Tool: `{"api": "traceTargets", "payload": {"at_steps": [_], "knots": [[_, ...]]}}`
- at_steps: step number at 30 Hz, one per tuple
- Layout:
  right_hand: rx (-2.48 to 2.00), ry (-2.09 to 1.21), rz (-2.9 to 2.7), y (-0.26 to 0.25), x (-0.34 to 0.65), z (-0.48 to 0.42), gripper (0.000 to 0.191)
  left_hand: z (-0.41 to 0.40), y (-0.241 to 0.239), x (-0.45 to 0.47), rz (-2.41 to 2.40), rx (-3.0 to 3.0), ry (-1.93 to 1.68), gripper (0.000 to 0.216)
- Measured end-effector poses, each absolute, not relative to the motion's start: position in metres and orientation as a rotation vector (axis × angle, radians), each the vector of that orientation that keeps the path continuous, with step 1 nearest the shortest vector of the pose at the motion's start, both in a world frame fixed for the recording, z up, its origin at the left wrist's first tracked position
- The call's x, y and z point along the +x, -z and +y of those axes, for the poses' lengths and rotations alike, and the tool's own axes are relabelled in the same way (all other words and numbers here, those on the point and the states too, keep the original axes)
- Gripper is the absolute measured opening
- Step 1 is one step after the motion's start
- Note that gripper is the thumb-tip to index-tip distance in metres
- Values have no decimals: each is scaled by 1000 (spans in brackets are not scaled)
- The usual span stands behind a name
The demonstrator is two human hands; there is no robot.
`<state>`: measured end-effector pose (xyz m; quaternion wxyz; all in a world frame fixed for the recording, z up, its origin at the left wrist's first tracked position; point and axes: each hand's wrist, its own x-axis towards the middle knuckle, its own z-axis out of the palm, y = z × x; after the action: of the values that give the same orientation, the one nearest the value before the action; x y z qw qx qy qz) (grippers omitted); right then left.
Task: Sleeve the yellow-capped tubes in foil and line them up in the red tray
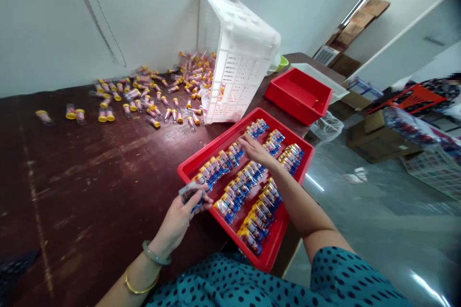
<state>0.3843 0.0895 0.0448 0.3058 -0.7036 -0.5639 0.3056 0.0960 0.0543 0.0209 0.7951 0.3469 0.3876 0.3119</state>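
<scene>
My left hand [185,211], at the near left corner of a shallow red tray [185,167], is closed around a small bundle of clear plastic pieces [190,191] with some blue on them. Their exact kind does not show. Over the tray's far left row, my right hand [253,148] has its fingers stretched out against the small tubes there. Nothing can be seen in it. Inside the tray, yellow-capped tubes [234,192] with blue lower ends lie side by side in three slanting rows, with gaps in places.
A white plastic crate [239,64] lies tipped on its side, with many loose yellow-capped tubes [144,91] spilled across the dark table [108,192]. Behind the tray stands a deeper red bin [298,93]. Cardboard boxes [369,139] and another person are at the right.
</scene>
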Motion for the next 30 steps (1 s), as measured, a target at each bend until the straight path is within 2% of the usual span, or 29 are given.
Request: {"api": "traceTargets", "payload": {"at_steps": [3,7,9,18,22,30], "knots": [[-1594,-1033,-1690,-50,362,51,28,55,-21,107,867,745,-663,31],[-1609,-727,-1609,-50,336,17,18,55,-17,124,927,736,-751,31],[-1636,-647,-1555,-50,329,11,20,54,-16,133,926,751,-787,31],[-1404,-745,-1632,-57,322,8,12,46,-27,145,897,850,-716,41],[-1423,-779,-1636,-60,333,10,8,50,-26,138,855,827,-630,38],[-1326,-1063,-1137,-68,370,11,24,49,-23,130,865,730,-616,37]]}}
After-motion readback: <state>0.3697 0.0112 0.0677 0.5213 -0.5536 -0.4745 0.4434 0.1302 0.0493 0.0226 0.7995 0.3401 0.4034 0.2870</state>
